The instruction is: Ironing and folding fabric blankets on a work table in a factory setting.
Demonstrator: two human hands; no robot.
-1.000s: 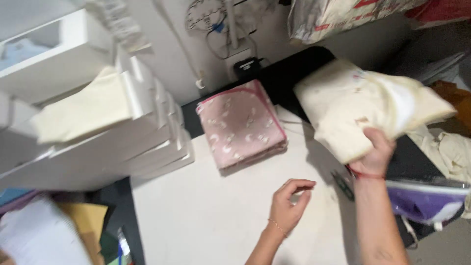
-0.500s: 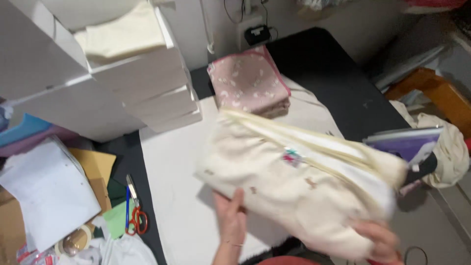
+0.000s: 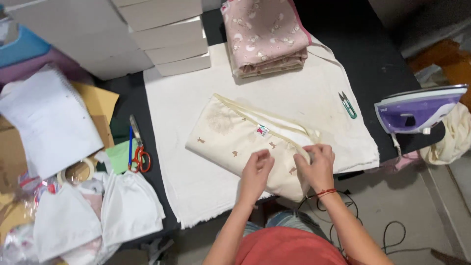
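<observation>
A cream cloth piece (image 3: 235, 137) with small brown prints and a little label lies on the white ironing cloth (image 3: 196, 98) that covers the dark table. My left hand (image 3: 256, 172) rests on its near part with curled fingers. My right hand (image 3: 318, 164), with a red thread at the wrist, pinches the cream cloth's right edge near its piped seam.
A folded pink printed fabric stack (image 3: 265, 34) lies at the back. White boxes (image 3: 167, 34) stand at the back left. A purple iron (image 3: 417, 110) sits at the right, green thread snips (image 3: 347, 104) beside it. Red-handled scissors (image 3: 138, 147), papers and white cloth pieces lie at the left.
The cream cloth, held up in both hands half a second ago, now lies flat on the ironing cloth. Both hands have come down onto its near right part.
</observation>
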